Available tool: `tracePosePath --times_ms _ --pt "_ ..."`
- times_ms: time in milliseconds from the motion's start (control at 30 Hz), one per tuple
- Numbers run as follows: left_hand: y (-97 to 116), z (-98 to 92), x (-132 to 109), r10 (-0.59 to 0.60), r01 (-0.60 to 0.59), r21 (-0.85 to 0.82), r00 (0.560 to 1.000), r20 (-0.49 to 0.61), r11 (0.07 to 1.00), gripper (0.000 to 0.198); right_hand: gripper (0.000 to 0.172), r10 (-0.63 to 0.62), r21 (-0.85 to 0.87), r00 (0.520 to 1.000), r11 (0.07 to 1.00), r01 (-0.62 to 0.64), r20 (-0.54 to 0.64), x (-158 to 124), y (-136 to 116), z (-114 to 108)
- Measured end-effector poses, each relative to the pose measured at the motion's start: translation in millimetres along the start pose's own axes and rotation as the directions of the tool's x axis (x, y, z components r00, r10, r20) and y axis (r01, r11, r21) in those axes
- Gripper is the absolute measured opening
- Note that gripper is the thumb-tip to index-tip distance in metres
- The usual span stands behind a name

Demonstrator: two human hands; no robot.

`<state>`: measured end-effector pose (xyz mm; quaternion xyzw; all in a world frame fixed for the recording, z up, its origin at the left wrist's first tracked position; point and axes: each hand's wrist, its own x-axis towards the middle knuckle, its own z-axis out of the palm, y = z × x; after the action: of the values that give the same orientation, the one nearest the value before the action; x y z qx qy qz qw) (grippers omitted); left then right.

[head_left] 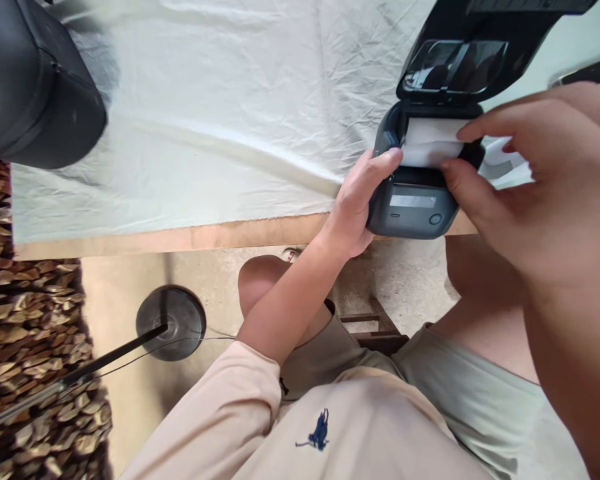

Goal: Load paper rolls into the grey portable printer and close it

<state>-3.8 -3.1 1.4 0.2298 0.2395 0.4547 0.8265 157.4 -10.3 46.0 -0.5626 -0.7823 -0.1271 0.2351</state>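
A small dark label printer (414,212) is held at the table's front edge with its lid (460,53) swung up. Inside its bay sits a roll of white paper (427,143). My left hand (357,200) grips the printer's left side, thumb over the rim of the bay. From the right, my right hand (520,160) reaches in, with thumb and forefinger pinching the right end of the paper roll. Its other fingers are mostly hidden behind the hand. A pale strip (503,160) lies partly hidden behind my right hand.
A pale cloth (220,127) covers the table, whose wooden edge (180,239) faces me. A black bag-like object (40,87) stands at upper left. Below are a round stand base (180,323) with a pole, a wooden stool (375,327) and stacked firewood (30,333). A dark object (593,70) lies at far right.
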Motion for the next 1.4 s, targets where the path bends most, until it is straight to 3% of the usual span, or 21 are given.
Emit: tracePosePath --times_ms 133,200,300,400,467,533,633,733,833,1000,1100,1267,1333,1400 --pt "-2 -0.5 0 0.003 -0.003 -0.006 1.000 -0.005 1.000 0.018 0.042 0.225 -0.097 0.935 0.974 -0.206 0.274 17 -6 -9" --pt "-3 -1.4 1 -0.015 0.013 -0.042 1.000 -0.027 0.999 0.013 0.037 0.249 -0.124 0.917 0.968 -0.220 0.312 21 -8 -14" --pt "-2 -2.0 3 -0.010 0.008 -0.043 0.999 -0.030 0.999 0.010 0.028 0.154 -0.007 0.957 0.988 -0.157 0.246 14 -11 -20" --pt "-1 -0.3 3 0.032 -0.032 0.005 0.999 -0.038 0.999 0.008 0.014 -0.047 0.183 0.995 0.983 0.029 0.091 -4 -13 -20" --pt "-1 1.7 1 0.054 -0.052 0.045 0.997 -0.047 0.998 0.007 0.015 -0.133 0.244 0.991 0.961 0.134 -0.021 -17 -16 -17" --pt "-1 3.5 0 0.055 -0.050 0.076 0.997 -0.054 0.996 0.011 0.017 -0.129 0.294 0.991 0.947 0.132 -0.028 -27 -20 -15" --pt "-1 4.7 -2 0.038 -0.026 0.121 0.994 -0.099 0.992 0.022 0.017 -0.031 0.373 0.998 0.928 0.009 0.054 -35 -23 -14" --pt "-1 4.0 -1 0.008 0.011 0.141 0.991 -0.135 0.990 0.033 0.014 0.093 0.418 0.996 0.905 -0.083 -0.005 -34 -18 -13" --pt "-2 2.7 0 0.023 -0.008 0.117 0.992 -0.121 0.993 0.037 0.018 0.143 0.390 0.989 0.914 -0.114 -0.046 -29 -9 -12" --pt "-2 2.1 2 0.062 -0.057 0.081 0.996 -0.057 0.995 0.019 0.032 -0.158 0.232 0.987 0.960 0.160 -0.026 -25 -5 -8" --pt "-1 1.8 2 0.055 -0.053 0.066 0.998 -0.033 0.996 0.015 0.024 -0.160 0.152 0.985 0.974 0.169 -0.072 -24 -7 -2" --pt "0 0.2 4 -0.001 0.001 0.002 0.999 -0.035 1.000 0.017 0.010 -0.168 0.050 0.928 0.980 0.195 -0.332 -20 -3 13" --pt "1 0.6 4 -0.003 0.003 -0.007 1.000 -0.027 1.000 0.015 0.018 -0.148 0.057 0.932 0.983 0.176 -0.331 -19 -3 15" --pt "2 2.0 3 0.012 -0.012 0.004 0.999 -0.036 1.000 0.013 0.030 -0.139 0.081 0.959 0.983 0.164 -0.248 -20 -3 14"
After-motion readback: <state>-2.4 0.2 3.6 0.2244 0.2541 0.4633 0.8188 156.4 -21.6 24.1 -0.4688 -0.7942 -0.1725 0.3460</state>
